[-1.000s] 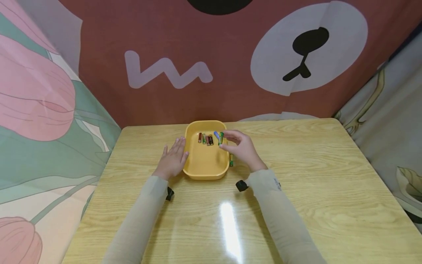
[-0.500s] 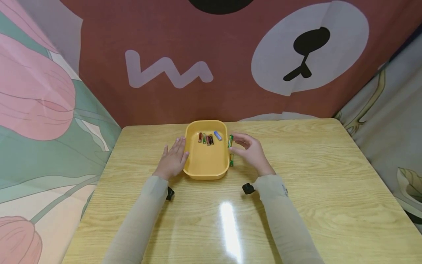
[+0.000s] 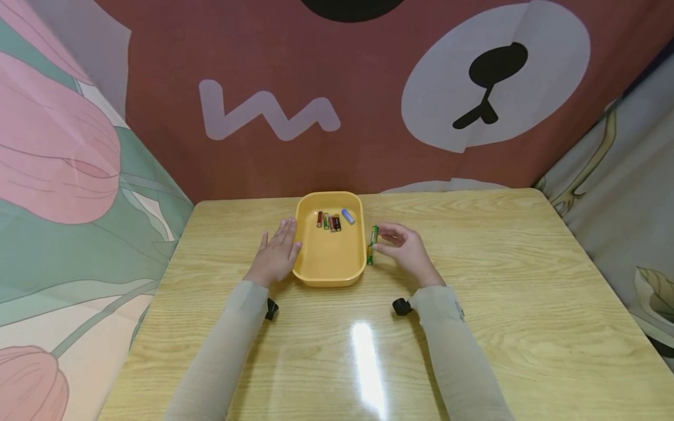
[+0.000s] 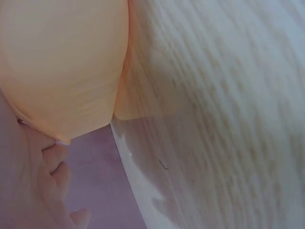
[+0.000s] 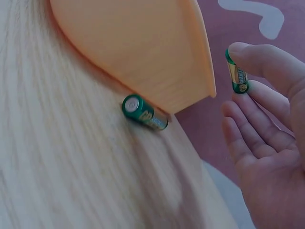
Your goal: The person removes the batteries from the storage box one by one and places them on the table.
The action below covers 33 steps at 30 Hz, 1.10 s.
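My right hand [image 3: 406, 251] pinches a green and gold battery [image 5: 237, 71] between thumb and fingertips, just right of the yellow tray [image 3: 329, 266]. A second green and gold battery [image 5: 145, 113] lies on the table against the tray's right side. With fingers straight, my left hand [image 3: 275, 251] rests along the tray's left rim; in the left wrist view its fingers [image 4: 57, 155] touch the rim. Inside the tray, toward the back, are a blue battery [image 3: 348, 216] lying aslant, a dark red battery [image 3: 319, 219], a green one [image 3: 326, 221] and black-and-red ones [image 3: 334, 223] side by side.
The tray stands near the back edge of the wooden table [image 3: 500, 304]. Behind it hangs a brown cloth [image 3: 368, 164] with a bear print, and a flower-print cloth [image 3: 63, 234] is on the left. Light glares off the table's front.
My right hand has moved the pinched battery from over the tray rightward, past the rim, then toward me beside the other green battery. My left hand has stayed at the rim.
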{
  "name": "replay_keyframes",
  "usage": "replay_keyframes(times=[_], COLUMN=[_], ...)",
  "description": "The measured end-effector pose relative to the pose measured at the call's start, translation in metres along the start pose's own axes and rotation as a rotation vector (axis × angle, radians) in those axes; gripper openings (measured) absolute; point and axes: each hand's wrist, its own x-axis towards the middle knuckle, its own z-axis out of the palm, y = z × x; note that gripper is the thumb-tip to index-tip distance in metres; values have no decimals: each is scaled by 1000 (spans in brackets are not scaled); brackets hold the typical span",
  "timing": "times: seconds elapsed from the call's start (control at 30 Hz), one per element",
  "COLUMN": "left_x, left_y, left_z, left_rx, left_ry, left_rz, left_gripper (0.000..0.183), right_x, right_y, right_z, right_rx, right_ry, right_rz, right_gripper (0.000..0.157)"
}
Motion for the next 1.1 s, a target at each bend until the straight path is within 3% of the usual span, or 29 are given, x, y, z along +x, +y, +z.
replay_keyframes(times=[0.43, 0.9, 1.1], left_x=[-1, -1, -1], left_y=[1, 1, 1], left_z=[1, -1, -1], left_rx=[-6, -13, -18], left_ry=[0, 7, 4], left_rz=[10, 15, 10], left_gripper=[61, 61, 61], right_x=[2, 0, 0], right_y=[45, 63, 65], right_z=[-10, -12, -12], right_rx=[-30, -41, -72], right_ry=[-4, -28, -43], right_rz=[114, 60, 77], right_gripper=[53, 52, 53])
